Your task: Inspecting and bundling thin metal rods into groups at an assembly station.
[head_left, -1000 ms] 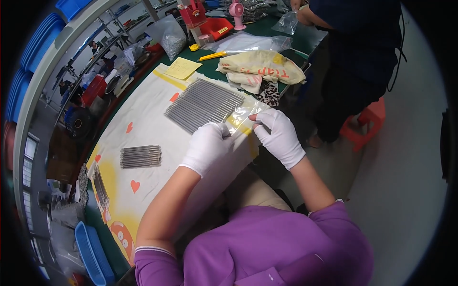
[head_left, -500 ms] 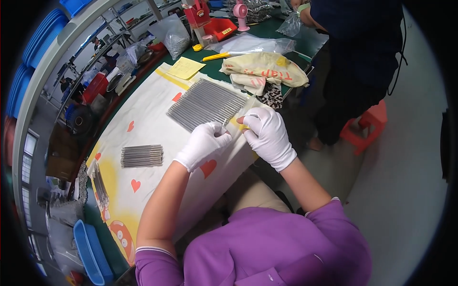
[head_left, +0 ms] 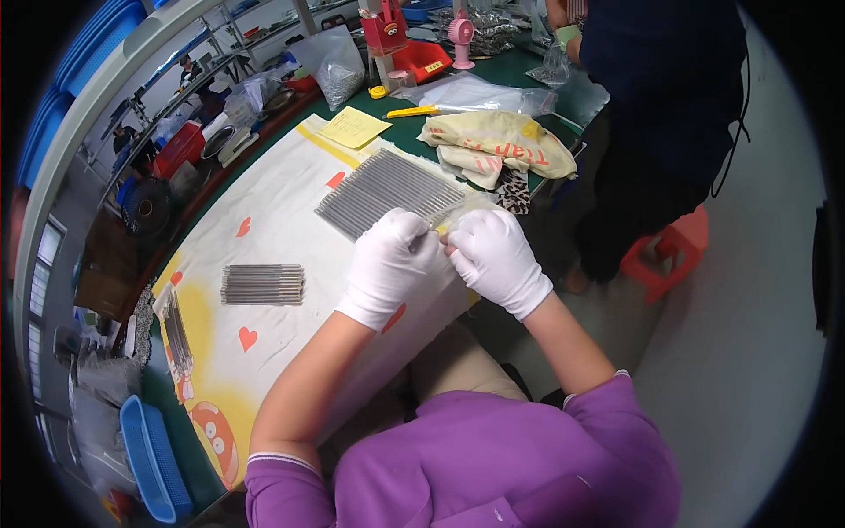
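My left hand (head_left: pixel 392 264) and my right hand (head_left: pixel 495 260), both in white gloves with bare fingertips showing on the right one, are pinched close together over the near edge of the cloth (head_left: pixel 308 352). Whatever sits between their fingertips is too small and too covered to make out. Just beyond my left hand lies a wide flat row of thin grey metal rods (head_left: pixel 387 192), side by side. Further left is a smaller stack of similar rods (head_left: pixel 262 284). A third group of rods (head_left: pixel 178 339) lies by the cloth's left edge.
A yellow paper (head_left: pixel 354 128), a yellow cutter (head_left: pixel 411 112) and a crumpled printed cloth bag (head_left: pixel 497 145) lie along the far side. Behind them stand a red bin (head_left: pixel 421 62) and a pink fan (head_left: pixel 461 40). A person (head_left: pixel 660 97) stands at right beside a red stool (head_left: pixel 666 255). Blue basket (head_left: pixel 154 458) at lower left.
My hands have drawn closer together, the left moving toward the right with its fingers curled tighter. The view has shifted slightly. The rod groups lie as before.
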